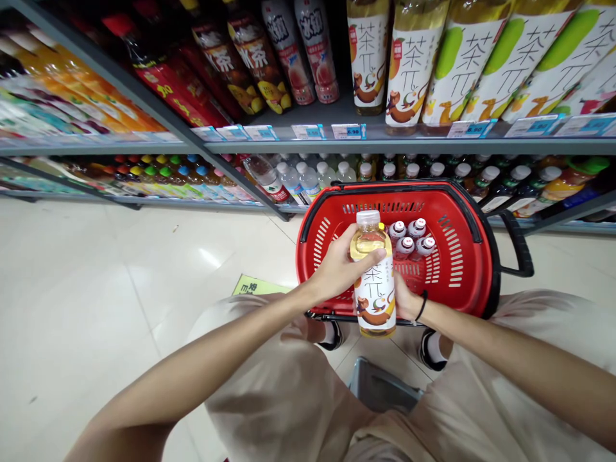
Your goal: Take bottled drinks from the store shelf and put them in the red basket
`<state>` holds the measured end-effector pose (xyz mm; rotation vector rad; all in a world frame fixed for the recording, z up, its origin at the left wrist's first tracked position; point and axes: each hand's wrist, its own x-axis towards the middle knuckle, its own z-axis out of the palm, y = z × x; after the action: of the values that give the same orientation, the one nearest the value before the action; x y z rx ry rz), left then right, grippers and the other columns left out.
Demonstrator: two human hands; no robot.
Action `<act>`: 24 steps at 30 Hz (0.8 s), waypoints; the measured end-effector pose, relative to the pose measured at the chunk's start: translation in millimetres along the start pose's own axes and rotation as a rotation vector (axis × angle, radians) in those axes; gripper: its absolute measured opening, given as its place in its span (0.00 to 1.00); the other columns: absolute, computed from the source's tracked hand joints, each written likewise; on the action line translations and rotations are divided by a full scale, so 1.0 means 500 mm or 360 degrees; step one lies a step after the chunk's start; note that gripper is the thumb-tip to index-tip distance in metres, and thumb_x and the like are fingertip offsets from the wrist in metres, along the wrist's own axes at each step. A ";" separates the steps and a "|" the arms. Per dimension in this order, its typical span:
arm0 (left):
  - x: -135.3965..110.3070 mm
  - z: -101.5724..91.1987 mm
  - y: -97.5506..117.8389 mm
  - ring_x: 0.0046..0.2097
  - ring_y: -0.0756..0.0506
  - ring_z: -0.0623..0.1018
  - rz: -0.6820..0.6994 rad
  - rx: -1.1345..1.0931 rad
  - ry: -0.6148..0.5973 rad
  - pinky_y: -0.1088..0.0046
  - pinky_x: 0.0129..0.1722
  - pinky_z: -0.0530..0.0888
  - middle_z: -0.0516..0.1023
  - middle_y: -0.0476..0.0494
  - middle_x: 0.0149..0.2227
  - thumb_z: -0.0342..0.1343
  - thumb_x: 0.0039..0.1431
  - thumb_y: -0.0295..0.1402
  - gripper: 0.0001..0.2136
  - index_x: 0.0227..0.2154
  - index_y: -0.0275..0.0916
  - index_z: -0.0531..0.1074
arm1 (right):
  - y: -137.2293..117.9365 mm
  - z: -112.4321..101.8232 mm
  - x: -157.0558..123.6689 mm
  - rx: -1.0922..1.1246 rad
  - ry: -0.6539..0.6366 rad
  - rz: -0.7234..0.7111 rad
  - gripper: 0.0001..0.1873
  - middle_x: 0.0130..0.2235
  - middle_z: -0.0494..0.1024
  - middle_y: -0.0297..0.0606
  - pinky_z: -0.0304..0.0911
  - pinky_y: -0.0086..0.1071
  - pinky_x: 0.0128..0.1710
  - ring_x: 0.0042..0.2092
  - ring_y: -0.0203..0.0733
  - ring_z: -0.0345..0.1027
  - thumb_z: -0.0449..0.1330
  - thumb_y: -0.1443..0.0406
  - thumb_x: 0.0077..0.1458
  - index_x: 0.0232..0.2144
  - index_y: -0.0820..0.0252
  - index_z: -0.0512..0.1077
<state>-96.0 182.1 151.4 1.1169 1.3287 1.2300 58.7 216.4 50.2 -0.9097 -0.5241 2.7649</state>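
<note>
Both hands grip a bottle, the right apparently from behind.

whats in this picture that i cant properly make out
All in the head view:
Right hand: most fingers hidden behind the held bottle.
Yellow thing behind that bottle: only a sliver shows.
White-labelled bottles on the upper shelf: caps cut off by the top edge.
Orange bottles, far left: too blurred to read.
Price tags: fine print too small.
Green sign: partly hidden by the trousers.
</note>
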 end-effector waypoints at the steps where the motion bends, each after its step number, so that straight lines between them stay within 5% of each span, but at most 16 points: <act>1: 0.000 0.000 0.000 0.46 0.43 0.81 -0.0005 0.0004 -0.0002 0.67 0.45 0.78 0.81 0.37 0.49 0.68 0.59 0.37 0.21 0.51 0.34 0.70 | -0.001 0.001 0.000 0.0018 0.0029 0.0039 0.25 0.40 0.83 0.50 0.73 0.55 0.51 0.46 0.57 0.79 0.47 0.52 0.63 0.47 0.62 0.75; 24: 0.008 0.001 -0.003 0.47 0.42 0.81 -0.0025 -0.0026 -0.0011 0.66 0.47 0.78 0.80 0.37 0.49 0.66 0.60 0.39 0.21 0.51 0.35 0.69 | -0.019 0.047 -0.015 0.0112 0.0351 0.0069 0.27 0.40 0.83 0.48 0.73 0.52 0.51 0.45 0.54 0.79 0.41 0.55 0.67 0.52 0.62 0.73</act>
<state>-96.0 186.0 149.5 1.0963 1.3174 1.2225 51.2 216.5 75.4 -1.2028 -0.3721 2.6553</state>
